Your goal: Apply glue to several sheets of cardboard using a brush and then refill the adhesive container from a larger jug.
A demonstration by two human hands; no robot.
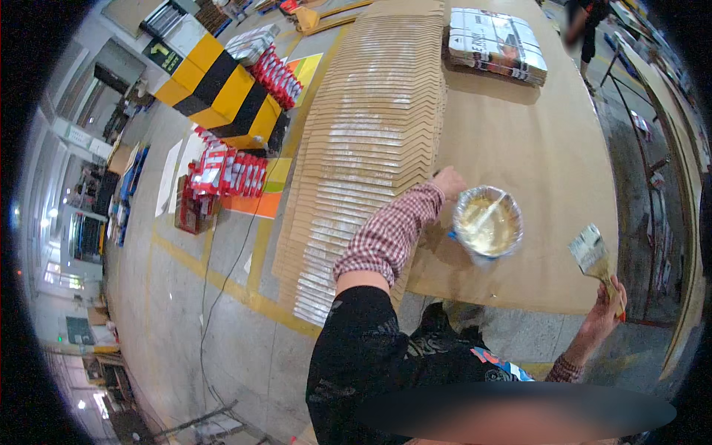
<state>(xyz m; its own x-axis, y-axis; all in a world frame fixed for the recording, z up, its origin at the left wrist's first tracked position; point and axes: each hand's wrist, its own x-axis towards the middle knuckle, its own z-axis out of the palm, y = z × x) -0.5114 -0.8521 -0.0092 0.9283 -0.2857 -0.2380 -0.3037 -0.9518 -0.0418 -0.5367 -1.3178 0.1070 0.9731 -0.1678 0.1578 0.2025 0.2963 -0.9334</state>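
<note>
My right hand (604,310) is closed round the handle of a wide flat paintbrush (589,254), whose pale, coated bristles point up and away over the table's right edge. Reaching forward, my left hand (449,182) is closed at the right edge of a row of overlapping cardboard sheets (363,141); what its fingers grip is hidden. White, shiny streaks run along the exposed strips of these sheets. Beside that hand stands a plastic-lined tub (486,226) of yellowish paste, with a pale bar lying across its mouth.
A strapped bundle of printed sheets (497,46) lies at the far end of the brown work surface (549,163). To the left stand a yellow-and-black striped pillar (230,93) and red-and-white stacks (226,170). A cable (215,304) crosses the floor. Another person (586,33) is at far right.
</note>
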